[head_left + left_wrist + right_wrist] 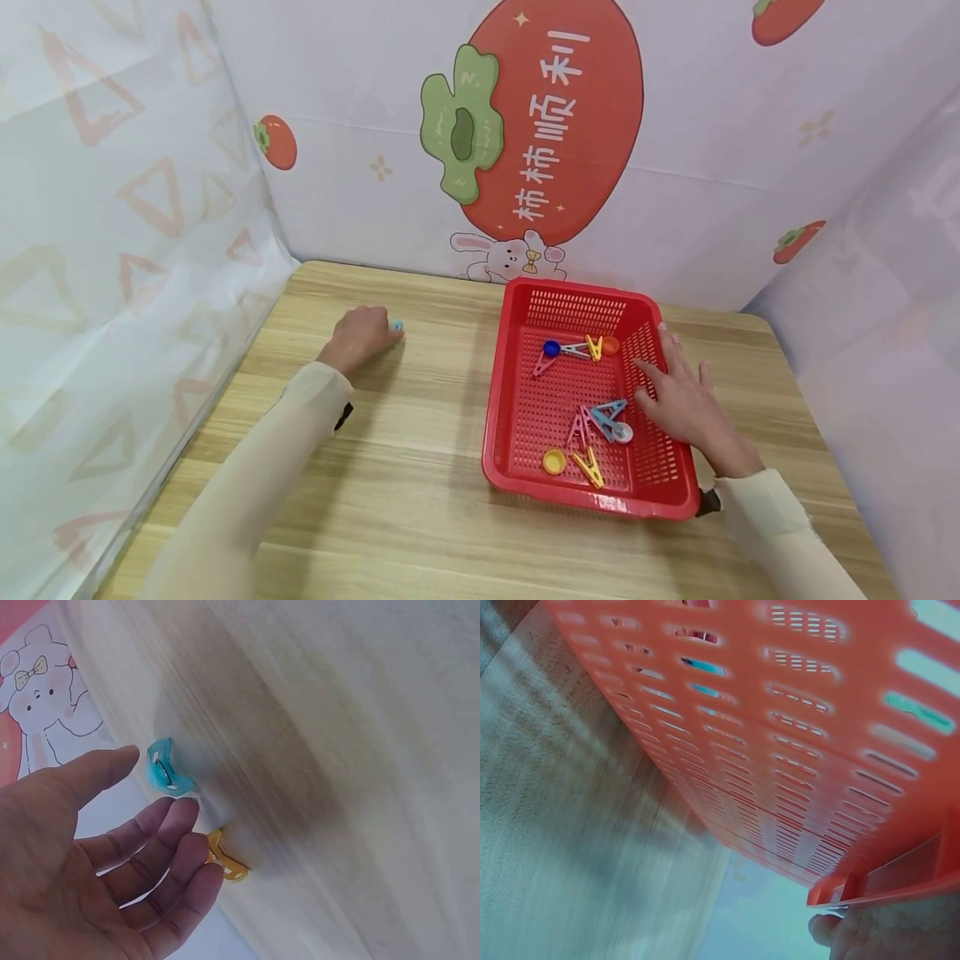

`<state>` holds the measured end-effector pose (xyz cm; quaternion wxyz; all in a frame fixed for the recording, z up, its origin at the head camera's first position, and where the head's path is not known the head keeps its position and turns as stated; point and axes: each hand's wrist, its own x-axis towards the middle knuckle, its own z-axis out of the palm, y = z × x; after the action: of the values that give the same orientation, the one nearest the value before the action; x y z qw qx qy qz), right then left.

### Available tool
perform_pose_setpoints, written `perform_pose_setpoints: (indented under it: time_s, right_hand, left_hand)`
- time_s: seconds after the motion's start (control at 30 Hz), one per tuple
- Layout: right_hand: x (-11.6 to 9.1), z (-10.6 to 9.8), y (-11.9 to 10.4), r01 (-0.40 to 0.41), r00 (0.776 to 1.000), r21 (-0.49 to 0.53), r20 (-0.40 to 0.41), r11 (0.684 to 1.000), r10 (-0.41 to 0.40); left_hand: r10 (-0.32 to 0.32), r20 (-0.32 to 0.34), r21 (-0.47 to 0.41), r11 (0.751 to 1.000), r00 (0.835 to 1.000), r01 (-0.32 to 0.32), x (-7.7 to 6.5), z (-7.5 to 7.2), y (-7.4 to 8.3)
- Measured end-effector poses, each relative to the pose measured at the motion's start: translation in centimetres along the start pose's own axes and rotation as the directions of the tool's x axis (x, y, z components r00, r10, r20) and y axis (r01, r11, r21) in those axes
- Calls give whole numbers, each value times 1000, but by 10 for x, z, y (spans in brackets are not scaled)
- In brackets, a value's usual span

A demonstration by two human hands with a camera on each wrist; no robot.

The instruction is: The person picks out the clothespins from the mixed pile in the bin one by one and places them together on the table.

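My left hand (363,335) is low over the wooden table at the left. In the left wrist view its thumb and loosely bent fingers (154,859) are spread around a teal clip (164,769), with a gap between thumb and clip. An orange-yellow clip (226,855) lies partly behind the fingertips. My right hand (686,400) rests over the right rim of a red plastic basket (495,400), its fingers spread on both sides of the rim. In the basket lie pink, yellow, white and blue clothespins (589,468), plus a blue cap (551,348) and a yellow cap (554,462).
An orange cap (611,345) and a white cap (622,432) also sit in the basket. The wooden table (420,467) meets a printed backdrop (337,200) at the back, with white sheeting (97,275) along the left side.
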<state>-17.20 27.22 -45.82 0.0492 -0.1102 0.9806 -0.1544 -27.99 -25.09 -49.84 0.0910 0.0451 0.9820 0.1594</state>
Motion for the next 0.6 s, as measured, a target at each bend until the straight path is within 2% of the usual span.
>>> perform_pose_setpoints:
  time_s: [0.13, 0.23, 0.4, 0.6]
  right_hand:
    - [0, 0, 0, 10, 1000, -1, -3, 1000, -10]
    - [0, 0, 0, 19, 1000, -6, -4, 1000, -19]
    - [-1, -1, 0, 29, 1000, -10, -6, 1000, -29]
    - [-1, -2, -2, 33, 999, -9, -5, 999, -33]
  left_hand:
    - [23, -34, -34, 999, 999, -24, -3, 3, -4]
    - [18, -57, -47, 999, 998, -21, -20, -6, 10]
    - [83, -93, -36, 996, 992, -87, -24, -4, 11]
    - [162, -157, -43, 984, 974, -170, -26, -1, 10]
